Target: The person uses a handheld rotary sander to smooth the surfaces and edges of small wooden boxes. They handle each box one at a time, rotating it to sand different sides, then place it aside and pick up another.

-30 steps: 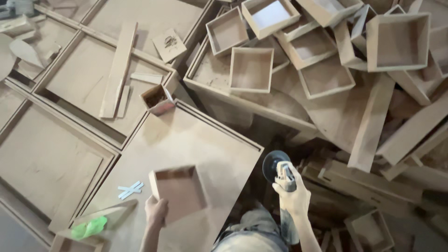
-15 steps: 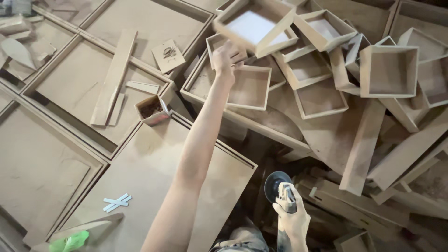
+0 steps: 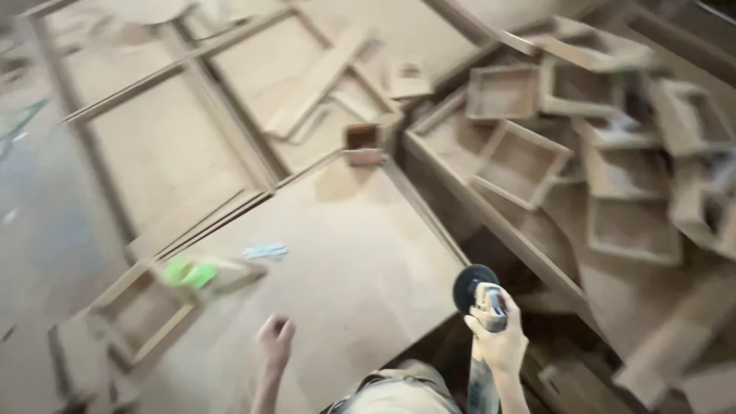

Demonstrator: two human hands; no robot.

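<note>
An angle grinder (image 3: pixel 481 295), its dark disc uppermost, is gripped by the closed fingers of the right hand (image 3: pixel 500 337) at the lower right, just past the edge of a large flat wooden panel (image 3: pixel 345 253). The left hand (image 3: pixel 274 340) is held over the near part of that panel, fingers loosely curled and holding nothing. A small pale blue item (image 3: pixel 265 251) lies on the panel, and a bright green object (image 3: pixel 190 273) is seen at its left edge, blurred. Framed wooden panels (image 3: pixel 176 146) cover the surface to the left, while shallow open wooden boxes (image 3: pixel 521 161) and loose planks are piled on the right. A small reddish box (image 3: pixel 362 142) stands beyond the panel's far corner
</note>
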